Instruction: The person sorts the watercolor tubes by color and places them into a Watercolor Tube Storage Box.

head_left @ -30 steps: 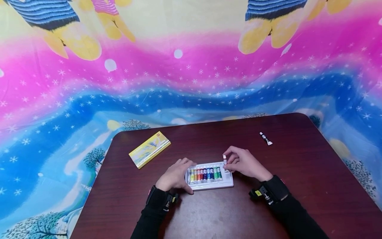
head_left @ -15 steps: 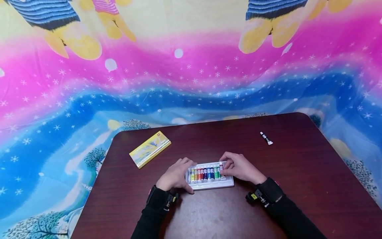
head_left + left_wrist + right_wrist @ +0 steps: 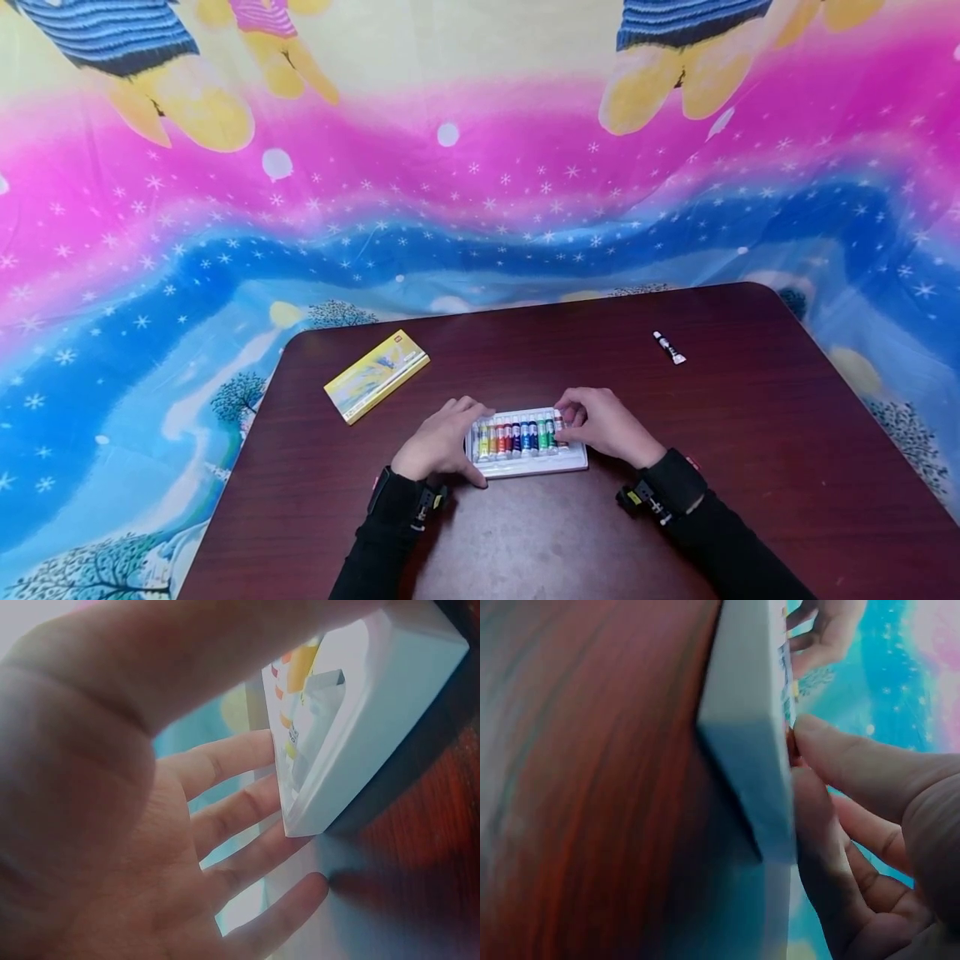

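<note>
A white plastic tray lies on the table, with a row of small paint tubes in yellow, orange, red, blue and green. My left hand holds the tray's left end, thumb at the front edge and fingers along the end and back, as the left wrist view shows. At the tray's right end my right hand pinches a reddish-brown paint tube between thumb and index finger. That tube lies in the row beside the dark green one, partly hidden by the fingers.
Back left on the dark wooden table lies a yellow paint box, set at an angle. A black paint tube with a white cap lies at the back right. Behind the table hangs a colourful printed cloth.
My right hand has moved slightly left and down, bringing the reddish-brown tube from upright above the tray's right end to lying in the row. The left hand has stayed at the tray.
</note>
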Demonstrator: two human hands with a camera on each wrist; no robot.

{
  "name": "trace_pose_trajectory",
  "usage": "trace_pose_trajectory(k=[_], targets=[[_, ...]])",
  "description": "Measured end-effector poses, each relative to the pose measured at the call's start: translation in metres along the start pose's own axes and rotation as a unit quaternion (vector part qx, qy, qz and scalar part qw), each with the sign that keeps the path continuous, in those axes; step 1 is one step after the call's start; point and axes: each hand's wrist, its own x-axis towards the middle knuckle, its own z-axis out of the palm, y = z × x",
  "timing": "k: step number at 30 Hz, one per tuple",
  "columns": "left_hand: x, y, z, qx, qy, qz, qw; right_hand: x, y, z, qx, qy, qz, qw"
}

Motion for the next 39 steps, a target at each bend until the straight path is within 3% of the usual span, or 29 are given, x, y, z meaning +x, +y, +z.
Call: trace_pose_trajectory(k=[5, 16, 19, 25, 28, 32, 39], targets=[[0.0, 0.0, 0.0, 0.003, -0.002, -0.002, 1.0, -0.002, 0.003, -0.003, -0.072, 0.008, -0.02, 0.997], [0.001, 0.0, 0.0, 0.014, 0.0, -0.003, 0.9999, -0.01, 0.002, -0.014, -0.188, -0.033, -0.061, 0.98], [0.002, 0.0, 0.0, 0.017, 0.0, -0.004, 0.9998, -0.011, -0.001, -0.012, -0.243, -0.024, -0.087, 0.966], [0.001, 0.0, 0.0, 0.017, 0.001, -0.002, 0.9999, -0.014, -0.009, -0.006, -0.358, 0.013, -0.157, 0.92], [0.0, 0.001, 0.0, 0.017, 0.002, 0.001, 0.9999, -0.016, -0.013, -0.003, -0.382, 0.018, -0.159, 0.91], [0.0, 0.001, 0.0, 0.016, 0.004, 0.006, 0.9999, -0.017, -0.015, -0.003, -0.361, 0.009, -0.144, 0.921], [0.001, 0.001, 0.001, 0.017, 0.007, 0.01, 0.9998, -0.013, -0.005, -0.014, -0.25, -0.032, -0.092, 0.963]])
